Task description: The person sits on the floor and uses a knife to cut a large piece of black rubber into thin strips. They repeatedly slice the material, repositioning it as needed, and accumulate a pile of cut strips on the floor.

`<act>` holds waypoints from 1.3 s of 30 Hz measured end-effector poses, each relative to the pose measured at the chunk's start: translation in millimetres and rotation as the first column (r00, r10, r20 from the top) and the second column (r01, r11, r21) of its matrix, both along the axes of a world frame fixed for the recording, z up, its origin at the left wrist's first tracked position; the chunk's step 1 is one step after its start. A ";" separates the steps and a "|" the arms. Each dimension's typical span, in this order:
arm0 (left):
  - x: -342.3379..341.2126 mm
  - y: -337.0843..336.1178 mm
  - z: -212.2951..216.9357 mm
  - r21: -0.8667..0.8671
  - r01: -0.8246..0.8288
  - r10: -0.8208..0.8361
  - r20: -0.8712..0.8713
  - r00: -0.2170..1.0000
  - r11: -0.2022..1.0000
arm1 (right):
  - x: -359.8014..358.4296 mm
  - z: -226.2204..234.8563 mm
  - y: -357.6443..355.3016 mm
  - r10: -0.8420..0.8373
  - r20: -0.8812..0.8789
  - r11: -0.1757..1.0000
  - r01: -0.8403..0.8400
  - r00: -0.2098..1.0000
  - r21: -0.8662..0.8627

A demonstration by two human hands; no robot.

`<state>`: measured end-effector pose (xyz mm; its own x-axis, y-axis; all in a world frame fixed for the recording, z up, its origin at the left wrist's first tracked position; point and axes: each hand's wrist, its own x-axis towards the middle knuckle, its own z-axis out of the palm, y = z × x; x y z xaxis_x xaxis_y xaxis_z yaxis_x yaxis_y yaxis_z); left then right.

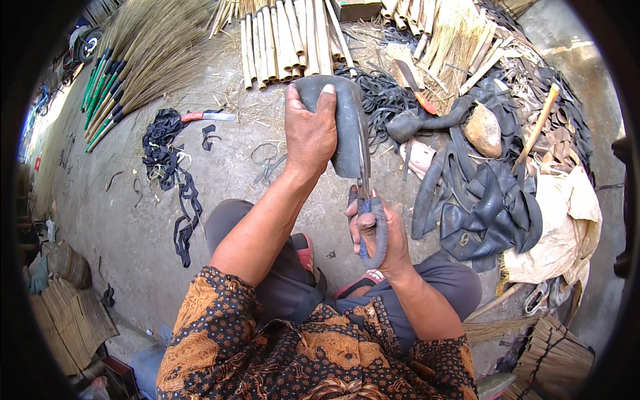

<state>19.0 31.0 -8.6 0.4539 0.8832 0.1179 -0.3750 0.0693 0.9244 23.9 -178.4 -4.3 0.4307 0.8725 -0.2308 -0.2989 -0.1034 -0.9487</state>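
Note:
My left hand (311,133) grips a curved piece of black rubber (348,137) that looks like cut inner tube, thumb on top, raised above the floor. My right hand (395,243) is closed round the wrapped loop handles of a pair of scissors (379,245). Their blades point away from me and lie along the right edge of the rubber. Whether they are cutting into it is hard to see. Both hands are in front of my bent knees.
Black rubber strips (163,137) and a knife (220,116) lie on the floor at left. Grass brooms (143,50) rest far left, bamboo poles (283,40) at the back. To the right are rubber sheets (490,213), a stone (483,130), another knife (408,75) and a pale sack (560,227).

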 end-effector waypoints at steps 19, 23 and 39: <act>-7.6 -12.2 -7.3 -0.077 0.068 -0.066 0.030 0.997 0.995 | 1.3 1.1 3.4 -0.070 0.068 0.998 0.070 0.995 0.000; -18.5 20.5 -8.9 -0.493 0.371 -0.316 0.195 0.929 0.787 | 4.6 2.0 2.0 -0.043 -0.157 0.999 0.045 0.987 0.009; -6.8 13.4 -7.4 -0.278 0.155 -0.143 0.064 0.988 0.948 | -9.8 -26.5 -13.0 0.011 -0.523 0.995 0.044 0.852 0.094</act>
